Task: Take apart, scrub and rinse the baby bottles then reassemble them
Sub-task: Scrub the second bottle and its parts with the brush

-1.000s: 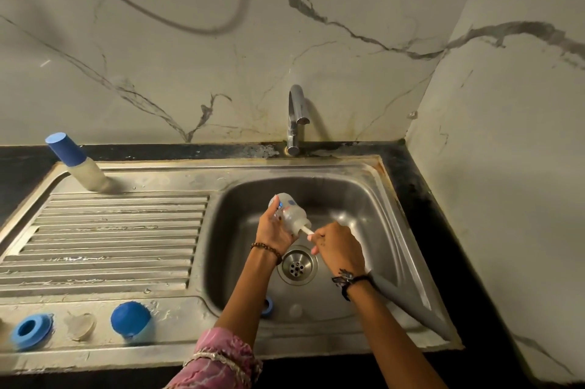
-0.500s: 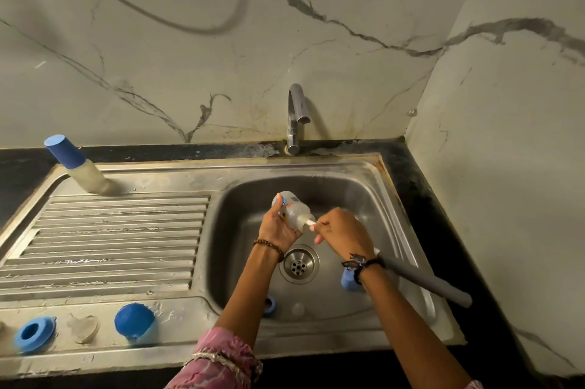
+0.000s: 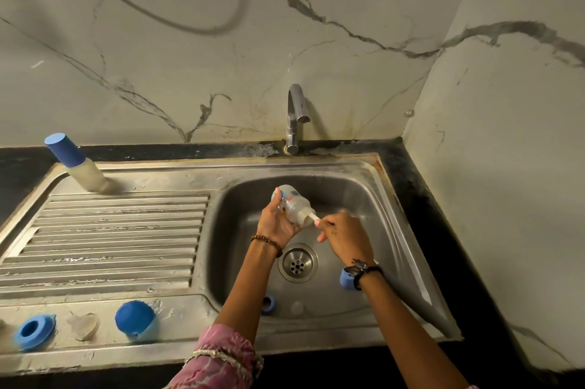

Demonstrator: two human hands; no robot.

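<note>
My left hand [image 3: 274,224] grips a clear baby bottle body [image 3: 292,204] on its side over the sink basin [image 3: 389,230], mouth toward the right. My right hand [image 3: 345,235] holds a bottle brush whose white stem [image 3: 311,216] enters the bottle mouth; its grey handle is blurred behind my wrist. A blue ring [image 3: 268,304], a clear teat [image 3: 297,307] and a blue cap [image 3: 347,279] lie on the basin floor. On the front rim sit a blue ring [image 3: 33,330], a clear teat [image 3: 84,324] and a blue cap [image 3: 135,320].
A second assembled bottle with a blue cap [image 3: 76,163] stands at the back left of the ribbed drainboard [image 3: 104,239]. The tap [image 3: 296,117] stands behind the basin, no water running. The drain [image 3: 297,263] is under my hands. A wall closes the right side.
My right hand has drawn the brush further out and turned it, so the grey handle that stuck out to the right now lies blurred behind my wrist. The bottle stays in my left hand.
</note>
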